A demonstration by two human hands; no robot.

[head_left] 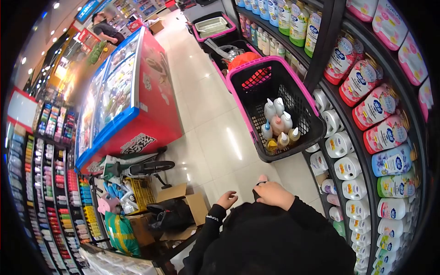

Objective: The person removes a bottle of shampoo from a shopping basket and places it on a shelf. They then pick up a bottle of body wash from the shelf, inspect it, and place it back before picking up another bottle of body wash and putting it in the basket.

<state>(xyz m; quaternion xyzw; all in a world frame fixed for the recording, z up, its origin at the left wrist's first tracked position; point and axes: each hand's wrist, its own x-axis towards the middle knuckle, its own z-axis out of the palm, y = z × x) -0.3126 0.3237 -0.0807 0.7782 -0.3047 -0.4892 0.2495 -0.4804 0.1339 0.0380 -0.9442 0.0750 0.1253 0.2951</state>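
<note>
My left hand hovers in front of my black jacket, its fingers loosely bent and a little apart, with nothing seen in them. A patterned band circles that wrist. To its right, my right hand is closed, palm down, at the front of the jacket. Its fingers curl over a small dark thing whose kind I cannot tell. Ahead stands a black shopping basket with a pink rim. Inside it, several pump and squeeze bottles stand grouped at the near end, some white, one pinkish, some amber.
Shelves of detergent bottles run along the right. More baskets stand behind the first. A red and blue chest freezer is on the left, near a small bicycle and an open cardboard box. A person stands beyond the freezer.
</note>
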